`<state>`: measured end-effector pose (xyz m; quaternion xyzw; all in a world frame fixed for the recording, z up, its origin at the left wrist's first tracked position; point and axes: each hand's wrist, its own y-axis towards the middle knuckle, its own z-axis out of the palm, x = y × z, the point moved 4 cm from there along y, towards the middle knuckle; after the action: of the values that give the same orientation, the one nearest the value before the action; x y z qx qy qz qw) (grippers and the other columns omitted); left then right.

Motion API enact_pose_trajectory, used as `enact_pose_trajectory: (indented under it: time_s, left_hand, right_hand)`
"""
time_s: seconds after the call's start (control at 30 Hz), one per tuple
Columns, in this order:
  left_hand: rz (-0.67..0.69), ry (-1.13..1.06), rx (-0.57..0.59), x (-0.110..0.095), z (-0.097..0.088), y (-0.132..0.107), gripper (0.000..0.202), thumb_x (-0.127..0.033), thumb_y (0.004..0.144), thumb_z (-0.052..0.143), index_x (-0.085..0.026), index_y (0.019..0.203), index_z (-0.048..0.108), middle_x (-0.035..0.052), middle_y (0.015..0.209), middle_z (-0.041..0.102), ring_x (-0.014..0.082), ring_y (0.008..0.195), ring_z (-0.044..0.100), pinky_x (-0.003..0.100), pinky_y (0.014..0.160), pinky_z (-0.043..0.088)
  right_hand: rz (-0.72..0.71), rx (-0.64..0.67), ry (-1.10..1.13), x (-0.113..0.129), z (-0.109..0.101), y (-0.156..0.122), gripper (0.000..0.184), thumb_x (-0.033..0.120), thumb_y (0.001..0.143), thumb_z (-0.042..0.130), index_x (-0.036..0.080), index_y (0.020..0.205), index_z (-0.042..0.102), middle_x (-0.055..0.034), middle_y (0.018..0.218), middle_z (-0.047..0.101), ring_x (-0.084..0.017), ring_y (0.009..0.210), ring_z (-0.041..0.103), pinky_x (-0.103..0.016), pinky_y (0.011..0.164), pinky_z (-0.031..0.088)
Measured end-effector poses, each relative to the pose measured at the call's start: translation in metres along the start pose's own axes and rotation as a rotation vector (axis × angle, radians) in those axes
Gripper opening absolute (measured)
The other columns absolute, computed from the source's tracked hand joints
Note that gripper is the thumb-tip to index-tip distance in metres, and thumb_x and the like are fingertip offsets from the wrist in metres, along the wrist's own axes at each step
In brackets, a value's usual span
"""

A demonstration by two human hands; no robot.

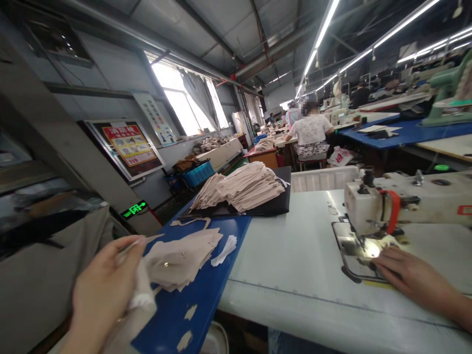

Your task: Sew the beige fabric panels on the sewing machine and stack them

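Note:
My left hand (pixel 105 285), at the lower left, is closed in a pinch on a beige fabric piece (pixel 142 295) that hangs down below the fingers. Just beyond it, a stack of beige fabric pieces (pixel 184 260) lies on the blue board, with small metallic bits on top. At the right, my right hand (pixel 411 275) rests by the needle area of a white sewing machine (pixel 413 201). Its fingers are pressed together at a small pale fabric piece (pixel 390 241) under the lit presser foot; the fingertips' undersides are hidden.
A larger pile of beige pieces (pixel 250 184) sits on a black folder (pixel 282 196) behind. White scraps (pixel 224 250) lie on the blue board (pixel 206 300). The pale machine table (pixel 280 255) has a ruler strip along its front. A co-worker (pixel 309 128) sits ahead, facing away.

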<state>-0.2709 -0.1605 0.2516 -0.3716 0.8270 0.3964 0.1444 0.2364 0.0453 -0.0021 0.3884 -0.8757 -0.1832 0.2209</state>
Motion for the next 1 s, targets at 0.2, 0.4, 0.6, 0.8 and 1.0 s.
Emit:
enact_pose_trajectory:
  time_s: [0.2, 0.4, 0.6, 0.8, 1.0]
  left_hand:
    - [0.284, -0.401, 0.598, -0.108, 0.14, -0.119, 0.043, -0.057, 0.076, 0.049, -0.021, 0.092, 0.067, 0.0044, 0.091, 0.074, 0.0255, 0.087, 0.068, 0.036, 0.08, 0.053]
    - [0.563, -0.566, 1.086, -0.172, 0.242, -0.264, 0.041, -0.036, 0.089, 0.04, -0.016, 0.116, 0.064, 0.0108, 0.119, 0.069, 0.0245, 0.112, 0.063, 0.04, 0.099, 0.048]
    - [0.598, -0.639, 1.261, -0.17, 0.249, -0.273, 0.058, -0.045, 0.098, 0.031, -0.012, 0.145, 0.04, 0.0096, 0.101, 0.072, 0.0209, 0.09, 0.07, 0.036, 0.086, 0.056]
    - [1.053, -0.344, 0.913, -0.144, 0.263, -0.228, 0.05, -0.039, 0.096, 0.04, -0.017, 0.139, 0.051, 0.0122, 0.141, 0.055, 0.0244, 0.129, 0.052, 0.042, 0.108, 0.042]
    - [1.266, 0.045, 0.972, -0.117, 0.273, -0.253, 0.049, -0.037, 0.097, 0.04, -0.028, 0.146, 0.043, 0.0077, 0.153, 0.039, 0.0273, 0.141, 0.036, 0.052, 0.112, 0.034]
  right_hand:
    - [0.093, 0.236, 0.26, 0.071, -0.018, 0.02, 0.033, 0.027, 0.096, 0.039, 0.021, 0.088, 0.07, -0.0082, 0.086, 0.068, -0.022, 0.083, 0.063, -0.034, 0.077, 0.049]
    - [0.521, 0.23, 0.991, 0.108, 0.007, 0.02, 0.034, 0.032, 0.086, 0.047, 0.021, 0.113, 0.065, -0.0052, 0.097, 0.068, -0.021, 0.082, 0.064, -0.033, 0.073, 0.051]
    - [0.815, 0.059, 1.372, 0.09, 0.017, -0.004, 0.058, 0.028, 0.069, 0.055, 0.027, 0.127, 0.055, -0.0017, 0.107, 0.067, -0.021, 0.094, 0.064, -0.03, 0.075, 0.051]
    - [0.778, 0.04, 1.317, 0.077, 0.024, 0.009, 0.067, 0.041, 0.069, 0.067, 0.021, 0.13, 0.05, -0.0066, 0.106, 0.067, -0.02, 0.083, 0.063, -0.025, 0.057, 0.046]
    - [0.761, -0.075, 1.121, 0.055, 0.03, 0.009, 0.067, 0.025, 0.075, 0.062, 0.02, 0.138, 0.041, -0.0074, 0.107, 0.067, -0.019, 0.083, 0.064, -0.035, 0.076, 0.054]
